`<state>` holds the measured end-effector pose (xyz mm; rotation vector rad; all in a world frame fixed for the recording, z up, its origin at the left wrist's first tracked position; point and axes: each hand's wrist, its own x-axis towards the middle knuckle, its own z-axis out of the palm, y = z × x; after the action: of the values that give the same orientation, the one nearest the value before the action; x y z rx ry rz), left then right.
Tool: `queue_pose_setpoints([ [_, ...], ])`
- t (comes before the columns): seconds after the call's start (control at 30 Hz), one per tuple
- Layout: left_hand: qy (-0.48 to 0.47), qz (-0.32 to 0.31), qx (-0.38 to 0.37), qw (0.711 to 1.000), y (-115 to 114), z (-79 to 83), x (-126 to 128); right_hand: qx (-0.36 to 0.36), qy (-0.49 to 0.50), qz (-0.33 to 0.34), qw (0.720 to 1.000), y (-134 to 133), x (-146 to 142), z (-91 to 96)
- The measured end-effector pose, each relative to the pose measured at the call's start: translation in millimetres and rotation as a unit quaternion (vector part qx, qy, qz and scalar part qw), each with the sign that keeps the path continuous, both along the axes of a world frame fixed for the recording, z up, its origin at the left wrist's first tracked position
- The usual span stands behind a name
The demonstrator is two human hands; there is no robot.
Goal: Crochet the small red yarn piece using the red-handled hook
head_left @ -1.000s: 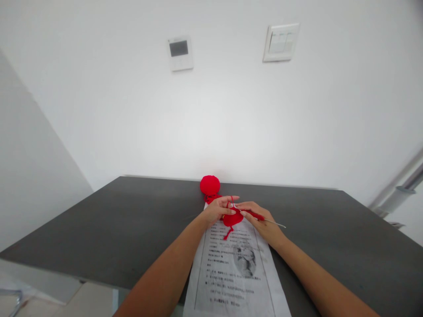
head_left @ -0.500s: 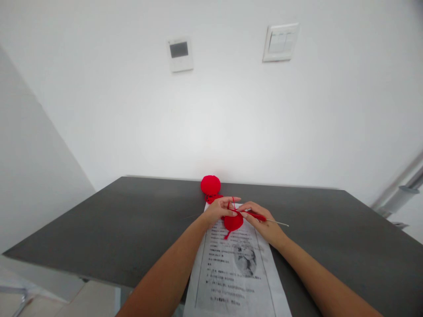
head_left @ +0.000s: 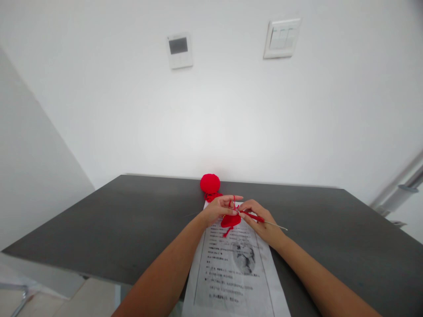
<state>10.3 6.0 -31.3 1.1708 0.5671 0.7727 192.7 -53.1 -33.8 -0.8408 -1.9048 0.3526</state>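
Note:
My left hand (head_left: 220,209) pinches the top edge of a small red crochet piece (head_left: 230,221), with red yarn looped over its raised index finger. A short yarn tail hangs from the piece. In my right hand (head_left: 259,218) is a crochet hook (head_left: 255,216) with a red grip and a thin metal shaft that sticks out to the right. The hook's working tip meets the piece between the two hands, but the fingers hide the stitches there. Behind my left hand sits a round red yarn ball (head_left: 210,183), with loose red yarn (head_left: 213,197) bunched in front of it.
A printed sheet (head_left: 231,281) with text and an oval picture lies under my hands on the dark grey table (head_left: 142,220). The table's far edge runs along a white wall, which carries a panel with a small screen (head_left: 179,49) and a switch plate (head_left: 282,38).
The red crochet piece has tilted and now looks flatter and more folded under my left fingers. Both hands keep nearly the same place and grip. The view has shifted slightly.

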Motion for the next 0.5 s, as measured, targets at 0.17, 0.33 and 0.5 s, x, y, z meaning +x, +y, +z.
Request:
queue_pose_setpoints([
  [0.17, -0.025, -0.007, -0.042, 0.999, -1.7, 2.8, 2.9, 0.07, -0.049, 0.004, 0.996, -1.3, 2.0, 5.0],
  [0.33, -0.032, 0.02, -0.028, 0.999, -1.8, 1.3, 4.1, 0.071, -0.058, -0.001, 0.996, 1.2, 3.4, 2.0],
  [0.5, -0.009, 0.044, 0.026, 0.999, -0.1, -4.7, 9.3, 0.012, -0.083, -0.017, 0.996, 3.6, -0.9, -7.4],
])
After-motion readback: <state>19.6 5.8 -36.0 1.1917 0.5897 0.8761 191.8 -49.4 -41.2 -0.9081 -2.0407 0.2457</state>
